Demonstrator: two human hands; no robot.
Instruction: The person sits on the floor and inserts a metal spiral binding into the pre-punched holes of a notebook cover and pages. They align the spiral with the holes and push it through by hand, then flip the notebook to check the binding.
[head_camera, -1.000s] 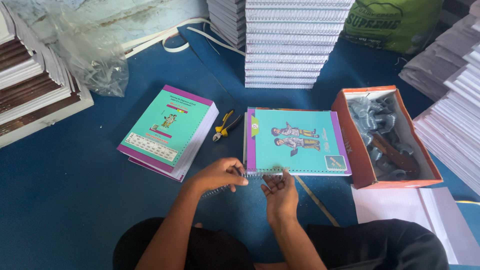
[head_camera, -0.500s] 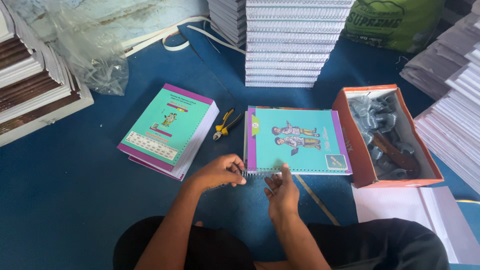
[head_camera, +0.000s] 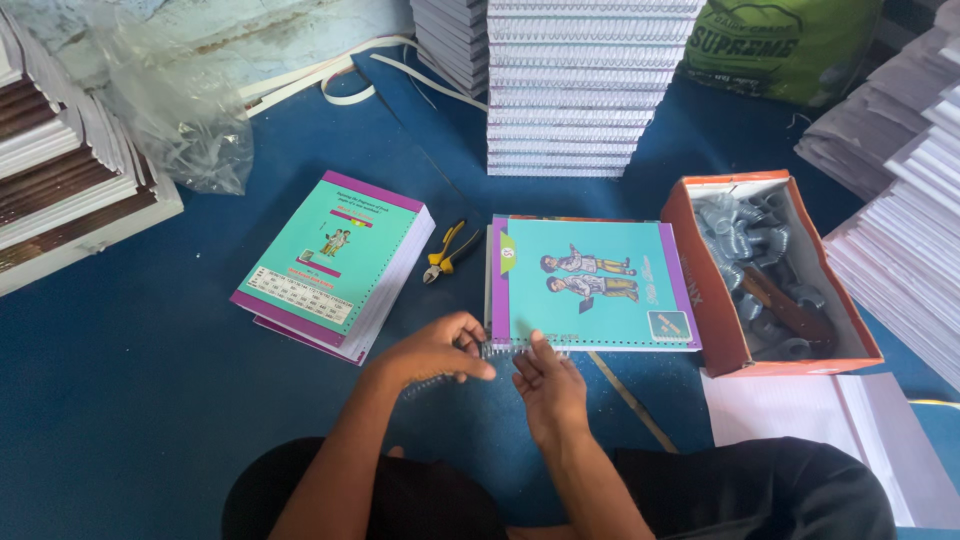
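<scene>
Two hands worked a wire spiral into a teal notebook on a blue floor.

Centre-left, the left hand (head_camera: 437, 349) pinched the spiral (head_camera: 497, 351); the right hand (head_camera: 547, 383) pressed fingertips together on it at the notebook (head_camera: 590, 284) lower edge. Yellow pliers (head_camera: 447, 250) lay above.

Both forearms are bare from the elbow down, with no sleeve, watch, bracelet or ring showing on the left hand (head_camera: 438, 350) or the right hand (head_camera: 545, 385). The fingers are bare, without gloves. Below the teal, purple-edged spiral-bound notebook (head_camera: 590, 285), the lap and both knees are covered in plain black cloth (head_camera: 760, 490), smooth and unmarked.
</scene>
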